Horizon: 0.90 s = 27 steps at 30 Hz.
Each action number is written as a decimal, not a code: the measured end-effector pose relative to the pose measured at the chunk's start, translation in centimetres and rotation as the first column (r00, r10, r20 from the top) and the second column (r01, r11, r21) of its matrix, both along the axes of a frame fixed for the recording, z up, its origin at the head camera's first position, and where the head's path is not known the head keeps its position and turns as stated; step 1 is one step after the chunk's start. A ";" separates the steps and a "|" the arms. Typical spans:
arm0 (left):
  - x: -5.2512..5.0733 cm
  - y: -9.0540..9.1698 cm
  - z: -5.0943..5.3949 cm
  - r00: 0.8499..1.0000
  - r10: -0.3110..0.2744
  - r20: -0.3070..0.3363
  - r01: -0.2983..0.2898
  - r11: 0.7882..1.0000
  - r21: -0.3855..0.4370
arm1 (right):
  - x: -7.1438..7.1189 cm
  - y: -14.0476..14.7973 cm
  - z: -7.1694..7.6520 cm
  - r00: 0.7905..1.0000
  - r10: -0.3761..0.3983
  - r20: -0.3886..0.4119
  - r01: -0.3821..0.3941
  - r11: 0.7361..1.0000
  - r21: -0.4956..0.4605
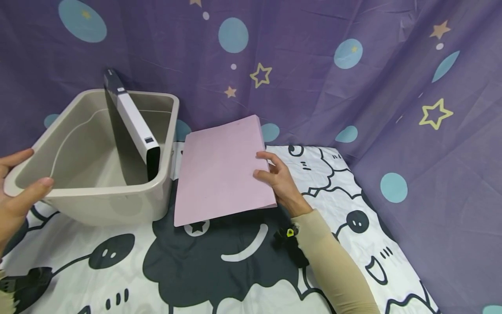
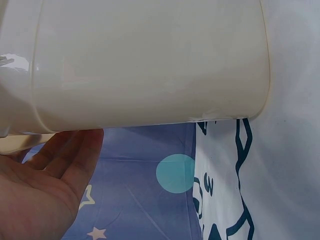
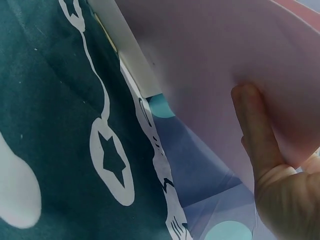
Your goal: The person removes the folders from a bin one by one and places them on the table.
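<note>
A pink folder (image 1: 223,172) is tilted just right of the beige bin, its right edge gripped by the right hand (image 1: 284,183). In the right wrist view the thumb of that hand (image 3: 280,185) presses on the pink face (image 3: 200,65). The left hand (image 1: 15,196) holds the left rim of the bin (image 1: 102,190), thumb over the edge; the left wrist view shows its fingers (image 2: 55,180) against the outer wall (image 2: 150,65). Inside the bin a black binder with a white spine (image 1: 135,124) leans, its upper end above the back rim.
A sheet (image 1: 219,279) with black and white cartoon figures covers the surface under the bin. Behind and to the right hangs a purple curtain (image 1: 298,56) with stars and blue dots. Dark wrist gear is on both arms.
</note>
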<state>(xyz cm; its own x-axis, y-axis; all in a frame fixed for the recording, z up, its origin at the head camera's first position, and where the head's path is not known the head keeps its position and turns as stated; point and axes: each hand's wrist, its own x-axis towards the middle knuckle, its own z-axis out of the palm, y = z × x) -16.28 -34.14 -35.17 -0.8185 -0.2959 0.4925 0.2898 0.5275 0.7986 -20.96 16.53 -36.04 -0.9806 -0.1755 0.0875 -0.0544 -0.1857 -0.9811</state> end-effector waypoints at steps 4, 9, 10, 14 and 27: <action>-0.1 -0.1 -0.2 1.000 -0.003 0.001 0.003 1.000 0.021 | 0.1 -0.1 -0.1 1.000 -0.002 0.018 0.002 1.000 0.011; 0.0 0.3 0.2 1.000 -0.007 -0.016 0.007 1.000 0.011 | 0.0 -0.2 -0.3 1.000 0.003 0.021 -0.004 1.000 0.012; 0.1 0.4 0.4 1.000 -0.011 -0.008 0.011 1.000 0.014 | 0.0 -0.2 -0.3 1.000 0.007 0.021 -0.007 1.000 0.012; 0.9 1.6 1.4 1.000 0.005 0.019 -0.005 1.000 0.028 | -0.1 -0.3 -0.6 0.999 0.022 0.023 -0.023 0.999 0.025; 1.1 1.8 1.6 1.000 0.021 0.018 -0.021 0.999 0.025 | -0.1 -0.8 -1.1 0.999 0.026 0.021 -0.027 0.999 0.048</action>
